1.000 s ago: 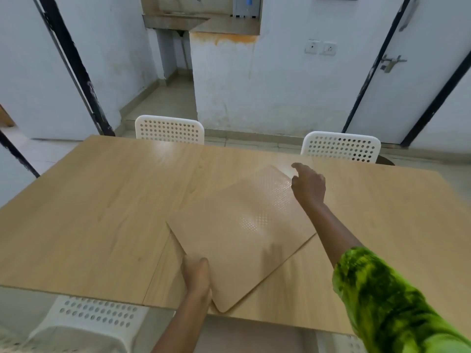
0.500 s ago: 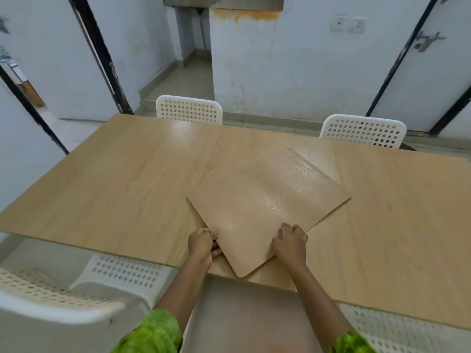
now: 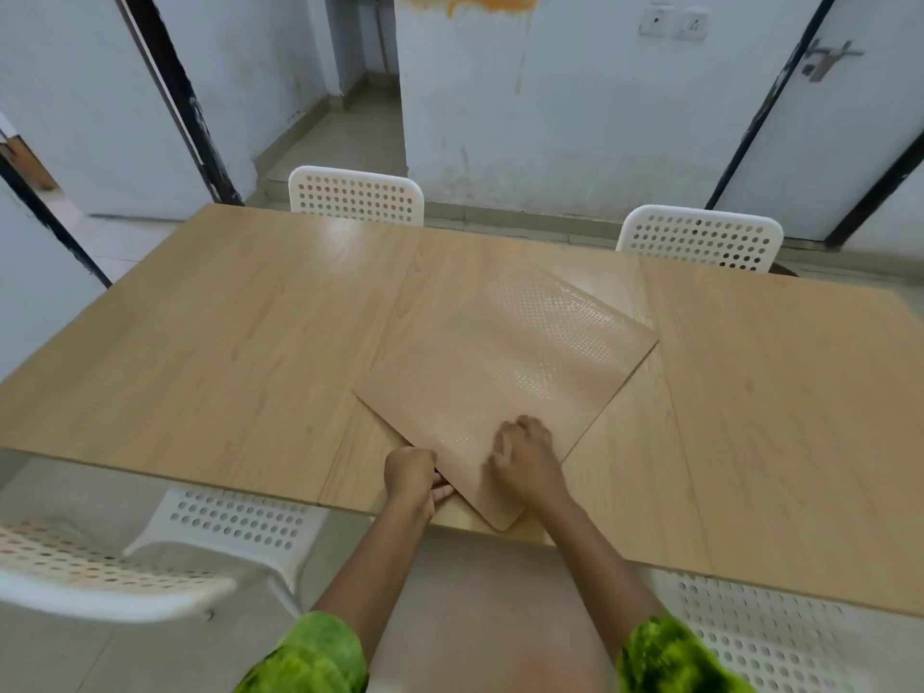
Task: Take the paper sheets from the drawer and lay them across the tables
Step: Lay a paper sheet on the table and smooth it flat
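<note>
Paper sheets (image 3: 505, 387) lie skewed on table (image 3: 225, 342). Left hand (image 3: 411, 471) pinches their near-left edge; right hand (image 3: 525, 460) presses curled on top, likely to separate one.

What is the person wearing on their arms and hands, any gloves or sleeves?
No gloves: the left hand and the right hand are bare, with no rings, watch or bracelets in view. Both forearms are uncovered too. The mottled bright green and dark green sleeves end near the elbows, so it looks like a short-sleeved or pushed-up top with a tie-dye-like pattern.
</note>
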